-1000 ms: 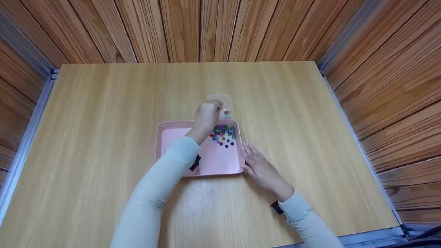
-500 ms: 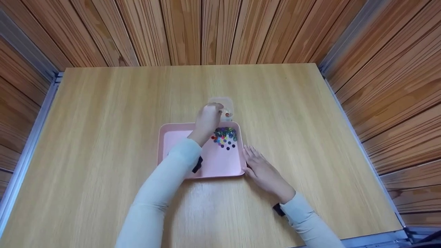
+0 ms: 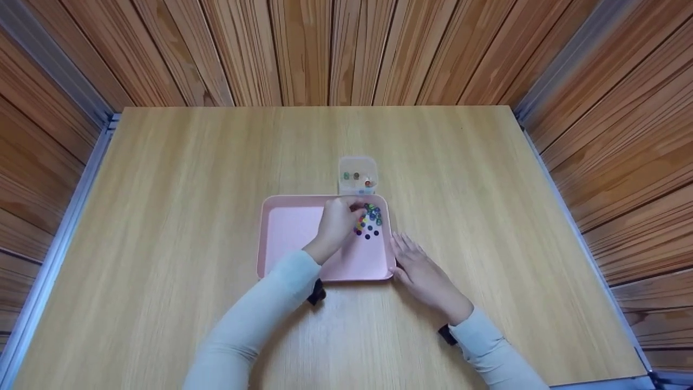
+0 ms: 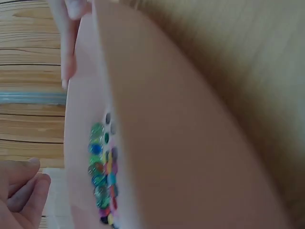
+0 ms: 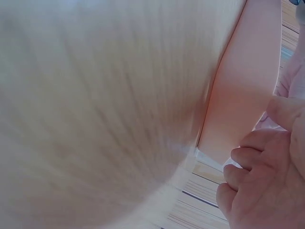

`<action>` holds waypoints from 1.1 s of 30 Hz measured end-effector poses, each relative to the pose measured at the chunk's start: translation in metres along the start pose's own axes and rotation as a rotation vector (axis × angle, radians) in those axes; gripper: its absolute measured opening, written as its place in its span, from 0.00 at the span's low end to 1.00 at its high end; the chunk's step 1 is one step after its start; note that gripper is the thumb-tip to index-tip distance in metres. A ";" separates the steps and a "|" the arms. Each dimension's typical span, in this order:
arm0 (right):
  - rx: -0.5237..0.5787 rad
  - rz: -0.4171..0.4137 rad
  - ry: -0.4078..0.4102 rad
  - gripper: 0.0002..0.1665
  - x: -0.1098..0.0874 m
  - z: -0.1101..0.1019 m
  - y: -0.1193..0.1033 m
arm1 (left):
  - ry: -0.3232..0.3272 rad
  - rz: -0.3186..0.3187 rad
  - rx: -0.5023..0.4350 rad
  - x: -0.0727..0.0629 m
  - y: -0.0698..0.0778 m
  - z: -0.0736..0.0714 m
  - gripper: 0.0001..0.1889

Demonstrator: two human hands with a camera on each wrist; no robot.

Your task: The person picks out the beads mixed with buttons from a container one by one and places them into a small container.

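Observation:
My left hand point(image 3: 337, 221) is over the pink tray point(image 3: 292, 233), its fingertips right at a cluster of glassy marbles point(image 3: 375, 214). In the left wrist view its thumb and fingers point(image 4: 35, 191) are loosely bent, and nothing shows between them. Small flat coloured discs point(image 4: 112, 179) lie beside the marbles. Behind the tray stands a clear plastic container point(image 3: 358, 164) with a green, a brown and an orange marble inside. My right hand point(image 3: 425, 279) rests against the tray's right side, fingers straight along the wall and thumb by the front corner.
A wooden tabletop point(image 3: 178, 216) surrounds the tray. Wood-plank walls point(image 3: 303, 54) with grey metal framing stand at the back and sides. Dark wrist cameras point(image 3: 316, 292) sit under the forearms.
My left hand has drawn back from over the clear container to the marbles in the tray, uncovering the container's contents. My right hand stays at the tray's side. The head view has shifted slightly.

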State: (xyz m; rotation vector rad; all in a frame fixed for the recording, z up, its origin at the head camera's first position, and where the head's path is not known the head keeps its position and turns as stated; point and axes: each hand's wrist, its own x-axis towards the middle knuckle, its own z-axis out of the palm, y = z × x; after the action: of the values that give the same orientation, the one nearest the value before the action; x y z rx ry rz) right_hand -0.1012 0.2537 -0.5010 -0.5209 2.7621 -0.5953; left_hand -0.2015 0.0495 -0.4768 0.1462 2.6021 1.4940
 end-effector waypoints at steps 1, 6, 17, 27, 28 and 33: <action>-0.004 0.001 -0.003 0.38 0.001 0.000 0.000 | -0.007 -0.011 -0.010 0.000 -0.001 0.002 0.12; -0.012 -0.020 0.005 0.38 0.003 -0.001 0.001 | -0.016 -0.036 -0.044 0.000 -0.006 0.015 0.12; -0.004 -0.053 0.026 0.37 0.002 0.000 0.003 | -0.037 -0.007 -0.029 0.000 -0.014 0.036 0.12; -0.017 -0.065 0.033 0.37 0.001 0.003 0.003 | -0.041 0.037 0.053 0.002 -0.016 0.050 0.11; -0.017 -0.064 0.031 0.37 0.001 0.002 0.002 | -0.048 0.029 0.050 0.002 -0.016 0.050 0.11; -0.013 -0.064 0.043 0.36 0.000 0.002 0.003 | -0.072 0.021 0.028 0.004 -0.015 0.049 0.10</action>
State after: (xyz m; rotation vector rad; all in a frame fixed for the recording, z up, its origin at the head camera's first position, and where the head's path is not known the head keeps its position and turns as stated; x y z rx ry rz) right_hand -0.1011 0.2552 -0.5042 -0.6086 2.8006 -0.6098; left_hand -0.1976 0.0847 -0.5142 0.2272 2.5735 1.4320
